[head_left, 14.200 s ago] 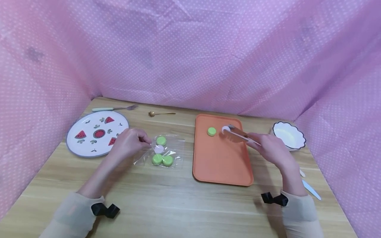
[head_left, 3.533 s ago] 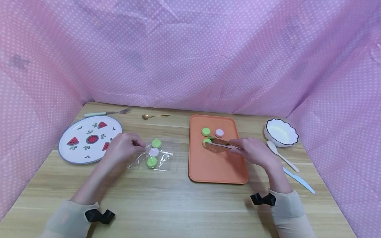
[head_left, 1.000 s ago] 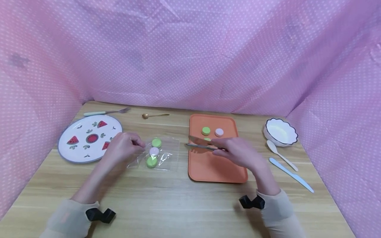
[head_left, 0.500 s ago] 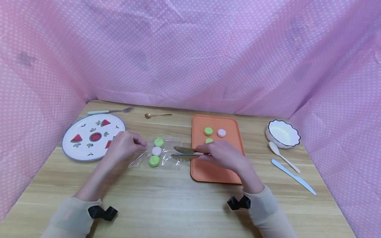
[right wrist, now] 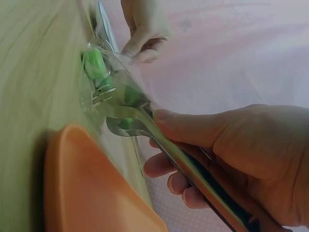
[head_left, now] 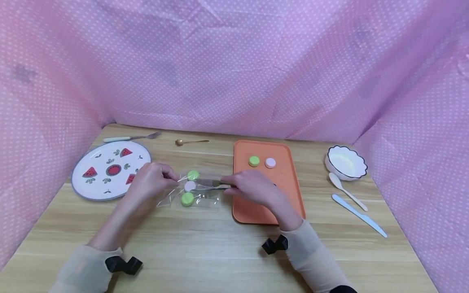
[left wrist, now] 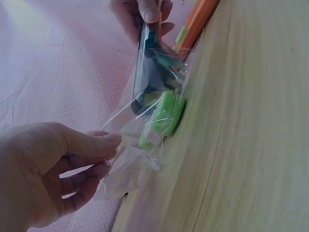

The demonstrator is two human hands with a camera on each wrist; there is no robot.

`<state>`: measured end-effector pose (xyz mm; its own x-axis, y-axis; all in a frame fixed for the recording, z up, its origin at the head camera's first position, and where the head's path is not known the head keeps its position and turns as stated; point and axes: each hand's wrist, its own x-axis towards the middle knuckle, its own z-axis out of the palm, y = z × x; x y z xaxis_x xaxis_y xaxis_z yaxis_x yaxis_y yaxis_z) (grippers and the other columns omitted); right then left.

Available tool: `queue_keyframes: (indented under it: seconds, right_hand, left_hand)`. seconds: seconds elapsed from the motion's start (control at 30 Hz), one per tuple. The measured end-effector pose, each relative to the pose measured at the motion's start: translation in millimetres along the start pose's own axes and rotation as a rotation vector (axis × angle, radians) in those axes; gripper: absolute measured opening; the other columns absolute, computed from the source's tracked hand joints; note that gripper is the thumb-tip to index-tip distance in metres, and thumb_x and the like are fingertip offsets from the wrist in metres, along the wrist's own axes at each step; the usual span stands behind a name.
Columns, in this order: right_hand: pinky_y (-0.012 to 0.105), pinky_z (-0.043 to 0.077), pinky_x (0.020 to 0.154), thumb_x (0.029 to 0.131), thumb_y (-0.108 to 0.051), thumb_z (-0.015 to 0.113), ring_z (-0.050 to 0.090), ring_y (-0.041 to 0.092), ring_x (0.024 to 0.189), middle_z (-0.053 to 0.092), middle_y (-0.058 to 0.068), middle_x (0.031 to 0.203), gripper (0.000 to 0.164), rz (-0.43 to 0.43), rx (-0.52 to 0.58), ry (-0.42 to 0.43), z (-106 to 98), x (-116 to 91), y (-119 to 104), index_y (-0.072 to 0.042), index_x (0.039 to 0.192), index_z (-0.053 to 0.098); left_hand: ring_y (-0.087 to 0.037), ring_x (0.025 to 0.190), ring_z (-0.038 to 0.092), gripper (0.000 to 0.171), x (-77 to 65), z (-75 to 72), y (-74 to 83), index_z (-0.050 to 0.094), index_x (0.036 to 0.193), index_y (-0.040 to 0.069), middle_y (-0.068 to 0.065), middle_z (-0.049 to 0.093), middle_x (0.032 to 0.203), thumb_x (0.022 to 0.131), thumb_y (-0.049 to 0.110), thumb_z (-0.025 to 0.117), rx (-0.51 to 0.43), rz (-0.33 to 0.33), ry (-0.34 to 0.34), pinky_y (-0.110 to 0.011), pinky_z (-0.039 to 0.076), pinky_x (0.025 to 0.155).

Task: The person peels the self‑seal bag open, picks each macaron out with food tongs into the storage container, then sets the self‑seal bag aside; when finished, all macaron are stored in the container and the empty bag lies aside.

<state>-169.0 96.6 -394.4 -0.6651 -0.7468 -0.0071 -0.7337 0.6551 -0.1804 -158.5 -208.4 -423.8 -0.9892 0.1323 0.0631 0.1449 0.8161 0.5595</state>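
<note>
My left hand (head_left: 152,181) pinches the edge of a clear plastic bag (head_left: 210,204) between thumb and fingers. Inside lie a green macaron (head_left: 193,175), a pink macaron (head_left: 189,186) and another green macaron (head_left: 187,199), in a row on the table. From the right, my right hand (head_left: 253,187) grips metal tongs (right wrist: 178,164), one arm ending in tines, the other rounded. The tongs reach into the bag with arms spread, their tips right by the pink macaron in the head view. An orange tray (head_left: 245,213) under my right forearm bears a green macaron (head_left: 254,161) and a pink macaron (head_left: 270,162).
An oval watermelon-print plate (head_left: 95,160) stands at the left, with a fork (head_left: 132,138) behind it. A small gold spoon (head_left: 192,142) lies at the back. On the right are a scalloped white bowl (head_left: 345,162), a pale spoon (head_left: 348,192) and a light blue knife (head_left: 359,215).
My right hand has carried the tongs leftward from the tray into the bag, leaving a second green macaron on the tray, now hidden behind that hand. My left hand keeps its hold.
</note>
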Motion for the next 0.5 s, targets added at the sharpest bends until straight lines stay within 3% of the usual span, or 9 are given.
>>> queue_keyframes:
  seconds: [0.2, 0.5]
  right_hand:
    - [0.023, 0.03, 0.05, 0.091, -0.038, 0.059, 0.035, 0.006, 0.058, 0.031, -0.01, 0.062, 0.024, -0.002, -0.002, 0.007, 3.1, 4.4, -3.2, -0.023, 0.078, 0.046]
    - [0.022, 0.034, 0.051, 0.091, -0.039, 0.059, 0.04, 0.006, 0.058, 0.043, -0.012, 0.063, 0.02, 0.0, -0.02, 0.019, 7.5, 7.2, -2.9, -0.025, 0.08, 0.05]
  left_hand:
    - [-0.008, 0.07, 0.061, 0.009, -1.0, 0.1, 1.6, 0.074, 0.075, 0.026, 0.012, 0.071, 0.071, 0.07, 0.022, 0.08, 0.0, -0.001, -0.002, -0.028, 0.043, 0.065]
    - [-0.008, 0.069, 0.061, 0.009, -0.9, 0.0, 3.4, 0.074, 0.074, 0.026, 0.012, 0.07, 0.07, 0.07, 0.022, 0.08, 0.017, 0.012, 0.011, -0.027, 0.043, 0.064]
